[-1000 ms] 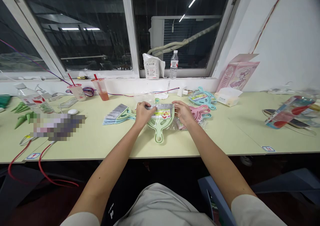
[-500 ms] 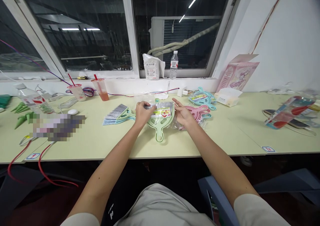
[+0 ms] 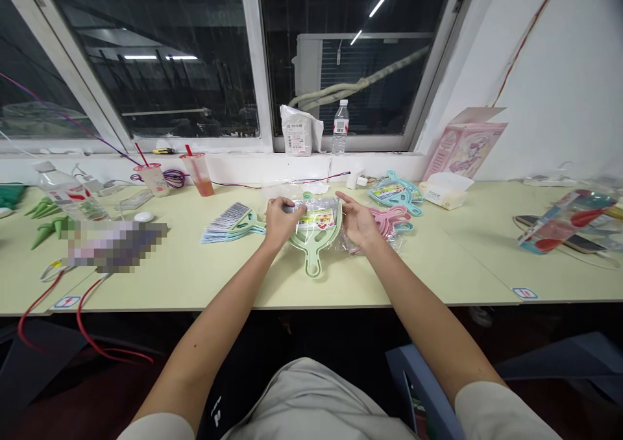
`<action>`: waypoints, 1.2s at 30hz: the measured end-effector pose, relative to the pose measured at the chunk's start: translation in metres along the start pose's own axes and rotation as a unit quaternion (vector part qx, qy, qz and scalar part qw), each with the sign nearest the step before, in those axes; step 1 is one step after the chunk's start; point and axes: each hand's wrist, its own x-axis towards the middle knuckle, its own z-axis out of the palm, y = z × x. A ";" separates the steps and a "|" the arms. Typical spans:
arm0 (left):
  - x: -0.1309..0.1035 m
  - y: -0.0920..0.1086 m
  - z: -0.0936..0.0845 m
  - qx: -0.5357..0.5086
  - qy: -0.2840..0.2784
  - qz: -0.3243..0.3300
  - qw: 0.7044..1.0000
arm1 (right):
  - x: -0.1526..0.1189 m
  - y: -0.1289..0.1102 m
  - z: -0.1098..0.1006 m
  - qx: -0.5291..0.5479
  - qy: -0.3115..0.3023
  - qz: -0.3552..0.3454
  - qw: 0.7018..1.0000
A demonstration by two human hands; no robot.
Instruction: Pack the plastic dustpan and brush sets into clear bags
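A green mini dustpan (image 3: 314, 244) with a printed label and clear plastic film lies over the table, its handle pointing toward me. My left hand (image 3: 282, 222) grips its left side, thumb laid on top near the label. Beside its right edge is my right hand (image 3: 359, 220), fingers apart and stretched out; whether they touch the edge I cannot tell. Left of my left hand, small brushes (image 3: 231, 224) with grey-white bristles and green and blue handles lie stacked. Pink dustpans (image 3: 389, 220) in clear wrap rest partly behind my right hand, with blue dustpans (image 3: 396, 192) farther back.
Two drink cups (image 3: 198, 175) with red straws and a bottle (image 3: 63, 190) stand at the left. A water bottle (image 3: 341, 128) is on the window sill. A tissue box (image 3: 445, 190) and a pink box (image 3: 467, 143) are back right. Red cables (image 3: 80, 310) hang over the front edge.
The view has shifted very slightly. My left hand keeps its grip on the green dustpan, and my right hand stays open at its right edge.
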 end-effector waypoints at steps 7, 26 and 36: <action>-0.002 -0.001 0.002 0.007 -0.004 0.020 1.000 | 0.001 0.018 0.005 -0.097 0.033 -0.053 0.993; 0.010 -0.010 0.005 -0.247 -0.062 -0.076 0.964 | 0.010 0.019 -0.005 -0.114 0.124 -0.117 0.979; 0.016 -0.010 -0.006 -0.400 -0.193 -0.160 0.881 | 0.017 0.023 -0.017 -0.083 0.148 -0.088 0.982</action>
